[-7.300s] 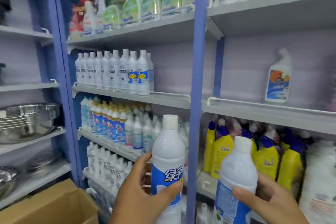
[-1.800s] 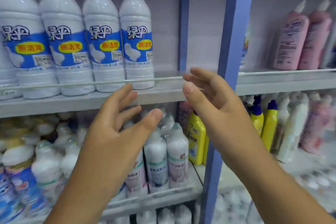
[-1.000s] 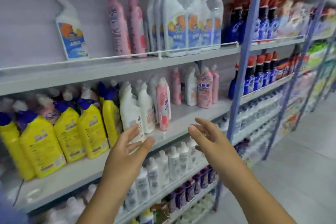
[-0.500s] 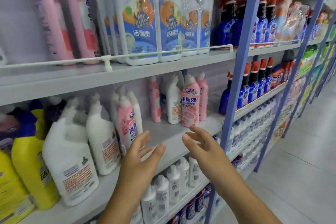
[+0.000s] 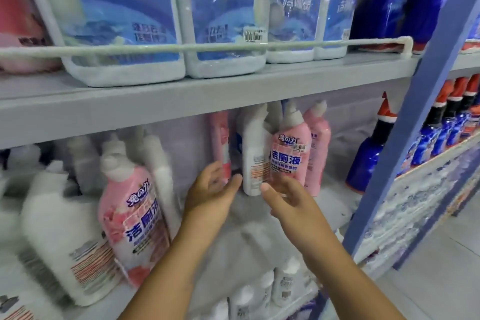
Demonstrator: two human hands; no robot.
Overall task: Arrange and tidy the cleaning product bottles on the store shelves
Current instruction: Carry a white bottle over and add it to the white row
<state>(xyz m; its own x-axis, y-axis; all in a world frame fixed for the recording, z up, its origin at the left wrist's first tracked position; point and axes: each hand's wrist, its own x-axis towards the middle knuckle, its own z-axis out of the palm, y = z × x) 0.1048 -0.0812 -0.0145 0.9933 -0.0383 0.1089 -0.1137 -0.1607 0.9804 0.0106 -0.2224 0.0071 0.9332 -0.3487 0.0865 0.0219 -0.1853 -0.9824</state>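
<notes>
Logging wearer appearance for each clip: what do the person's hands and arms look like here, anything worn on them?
Both forearms are bare right to the bottom edge of the frame, with no sleeve in view. No glove, watch, bracelet or ring shows on the left hand or the right hand. Fingernails look short and unpainted; blur hides finer detail.

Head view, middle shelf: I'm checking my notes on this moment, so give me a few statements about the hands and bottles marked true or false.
1. Both hands reach toward the back cluster of bottles. True: the left hand and right hand are near the pink bottle and white bottle.
2. The right hand holds a bottle aloft. False: neither hand holds anything.
3. Blue-labelled white bottles stand on the shelf above. True.
4. The dark blue bottle has a green cap. False: it is red and white.
</notes>
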